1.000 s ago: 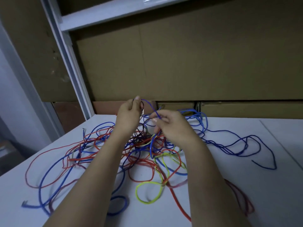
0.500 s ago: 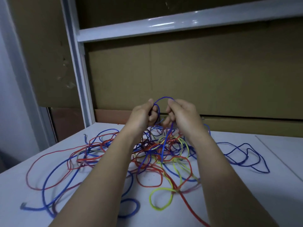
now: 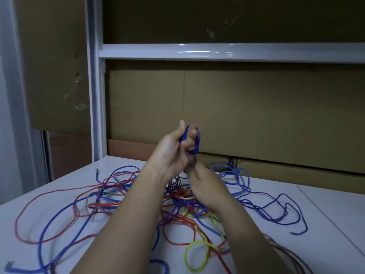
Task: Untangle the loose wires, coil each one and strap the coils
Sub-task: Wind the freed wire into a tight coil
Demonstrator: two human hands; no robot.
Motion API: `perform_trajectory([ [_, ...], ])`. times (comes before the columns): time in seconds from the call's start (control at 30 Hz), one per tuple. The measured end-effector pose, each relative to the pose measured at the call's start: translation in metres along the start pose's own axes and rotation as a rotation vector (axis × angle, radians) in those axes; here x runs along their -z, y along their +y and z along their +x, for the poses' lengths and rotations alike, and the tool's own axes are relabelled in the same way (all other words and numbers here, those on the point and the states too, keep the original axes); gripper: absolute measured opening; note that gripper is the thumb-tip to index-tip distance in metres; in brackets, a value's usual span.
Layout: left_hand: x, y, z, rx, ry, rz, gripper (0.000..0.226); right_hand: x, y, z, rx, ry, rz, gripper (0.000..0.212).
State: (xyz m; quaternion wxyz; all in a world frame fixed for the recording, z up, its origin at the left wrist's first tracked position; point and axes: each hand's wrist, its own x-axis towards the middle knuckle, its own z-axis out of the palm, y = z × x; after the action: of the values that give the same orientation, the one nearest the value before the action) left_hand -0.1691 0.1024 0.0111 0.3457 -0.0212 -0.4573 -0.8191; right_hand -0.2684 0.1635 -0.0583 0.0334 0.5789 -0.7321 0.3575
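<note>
The left hand (image 3: 173, 149) is raised above the worktop (image 3: 325, 224), its fingers curled round a small loop of blue wire (image 3: 194, 139) wound over them, while the right hand (image 3: 205, 186) sits lower, just over the tangle of wires (image 3: 177, 202), seemingly pinching the strand that runs down from the loop, though its fingertips are hard to make out. To coil well, feed the strand with light, even tension so each turn matches the last. Ease it free wherever red or yellow wires snag rather than tugging.
</note>
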Motion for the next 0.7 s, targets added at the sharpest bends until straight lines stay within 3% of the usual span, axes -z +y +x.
perform_trajectory([
  [0.13,0.002,-0.007,0.008,-0.192,0.163,0.400,0.037,-0.002,-0.008,-0.004,0.167,-0.042,-0.076,0.008],
  [0.23,0.013,-0.015,0.005,-0.315,0.238,0.908,0.028,0.003,-0.009,-0.001,0.106,0.054,0.299,0.022],
  [0.3,0.023,-0.022,0.002,-0.347,0.214,1.232,0.021,0.004,-0.004,0.002,0.056,0.066,0.535,0.026],
  [0.4,0.033,-0.032,0.003,-0.294,0.081,1.561,0.021,0.006,0.004,0.009,0.035,0.227,0.560,0.021],
  [0.6,0.031,-0.034,0.003,-0.305,-0.022,1.586,0.034,0.018,0.019,0.013,0.089,0.535,0.381,0.030],
  [0.7,0.027,-0.030,0.003,-0.216,-0.047,1.404,0.036,0.017,0.020,0.008,0.029,0.493,0.294,0.026],
])
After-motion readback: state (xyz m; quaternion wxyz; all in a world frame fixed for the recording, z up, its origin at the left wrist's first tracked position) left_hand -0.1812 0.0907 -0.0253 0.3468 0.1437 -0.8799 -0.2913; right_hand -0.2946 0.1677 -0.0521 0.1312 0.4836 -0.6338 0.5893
